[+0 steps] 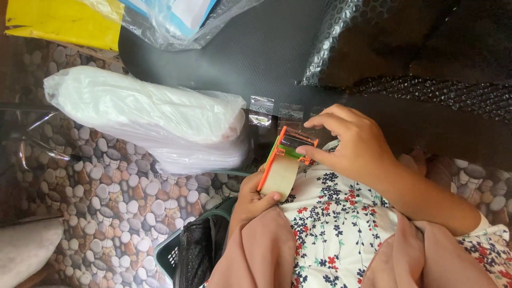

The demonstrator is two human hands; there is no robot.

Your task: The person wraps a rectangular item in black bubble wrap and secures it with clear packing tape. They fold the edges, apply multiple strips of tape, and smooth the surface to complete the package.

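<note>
**Both hands on a tape dispenser above a dark plastic sheet**

From my remote seat I see the left hand (252, 198) closed around an orange and green tape dispenser (282, 162), thumb pressed on the side of its pale tape roll, holding it over the lap of a floral dress (333, 224). The right hand (354, 146) comes in from the right, its fingers (314, 154) pinching at the dispenser's upper end, where the tape leaves the roll. Just beyond the dispenser lies a dark plastic sheet (256, 58) with short clear strips of tape (272, 109) stuck along its near edge. A bulky white plastic bag (144, 114) rests to the left of the dispenser, on a floor covering printed with pebbles (117, 208). Black bubble wrap (405, 48) fills the upper right, and a yellow packet (64, 21) sits in the upper left corner. A dark green basket (176, 253) shows beside the left forearm.
</note>
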